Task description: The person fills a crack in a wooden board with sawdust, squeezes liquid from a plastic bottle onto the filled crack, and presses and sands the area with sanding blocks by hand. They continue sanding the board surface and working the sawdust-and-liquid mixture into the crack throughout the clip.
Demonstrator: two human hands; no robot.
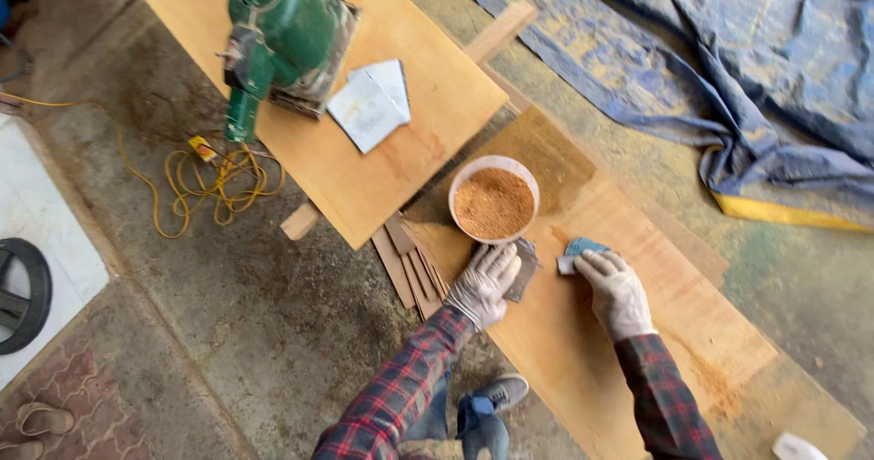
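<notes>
The sawdust bowl (493,201) sits at twelve o'clock from the left hand (484,284) (nearer one), which pinches a scraper (523,271); the right hand (616,292) grips a blue pad (580,250).

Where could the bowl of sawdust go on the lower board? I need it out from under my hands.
Bare plywood runs past the right hand toward the sawdust streak. Crowded: around the bowl, between the left hand with its scraper, the veneer strips and the upper board.
</notes>
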